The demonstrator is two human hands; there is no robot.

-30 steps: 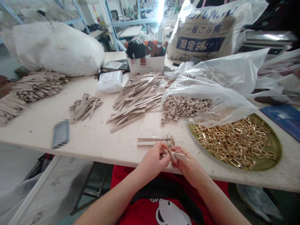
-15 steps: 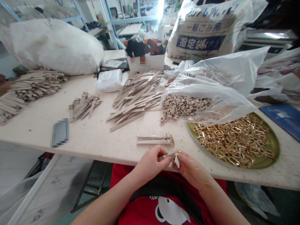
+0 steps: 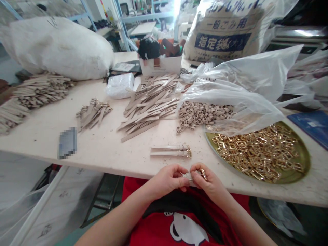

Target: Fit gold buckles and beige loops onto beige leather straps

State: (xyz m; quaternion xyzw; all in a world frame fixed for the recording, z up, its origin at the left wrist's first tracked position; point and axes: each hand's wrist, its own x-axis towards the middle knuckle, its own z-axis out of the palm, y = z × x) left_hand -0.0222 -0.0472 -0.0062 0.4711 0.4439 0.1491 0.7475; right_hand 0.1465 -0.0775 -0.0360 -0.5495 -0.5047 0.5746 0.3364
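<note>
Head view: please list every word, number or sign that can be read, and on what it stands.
"一般ごみ用": on the sack.
"指定袋(大)": on the sack's blue band.
Sack's top line: not readable.
Clear bag: handwriting, unreadable.
White bag and lower-left sheet: pen marks, unclear.
Box and blue booklet: print too small.

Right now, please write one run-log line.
left hand: holds beige strap; right hand: same strap, near gold buckle; ahead: two straps on table

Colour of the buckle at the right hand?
Gold; the buckle shows best in the head view.
</note>
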